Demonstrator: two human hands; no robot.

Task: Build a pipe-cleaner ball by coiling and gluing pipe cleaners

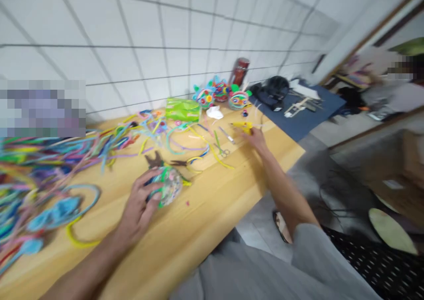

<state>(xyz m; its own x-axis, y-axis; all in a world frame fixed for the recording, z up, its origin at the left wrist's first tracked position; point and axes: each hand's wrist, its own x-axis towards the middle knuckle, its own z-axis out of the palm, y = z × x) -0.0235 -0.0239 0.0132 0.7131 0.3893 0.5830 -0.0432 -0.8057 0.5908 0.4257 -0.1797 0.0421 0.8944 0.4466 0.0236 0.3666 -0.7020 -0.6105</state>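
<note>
- Ball point(172, 186) on table point(212, 216), left hand point(141, 203) clamped on it — loose grip, could roll
- Pliers point(154, 159) just beside, could snag it
- Right hand point(257, 140) well apart, closed on glue gun point(243, 125) — tip, if hot, could burn

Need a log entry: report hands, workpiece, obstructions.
Left hand holding round, clear-and-green craft piece. Right hand on yellow glue gun. Dark metal pliers close beyond the piece.

Red flask point(240, 72), probably a cardboard box point(397, 174)
</note>
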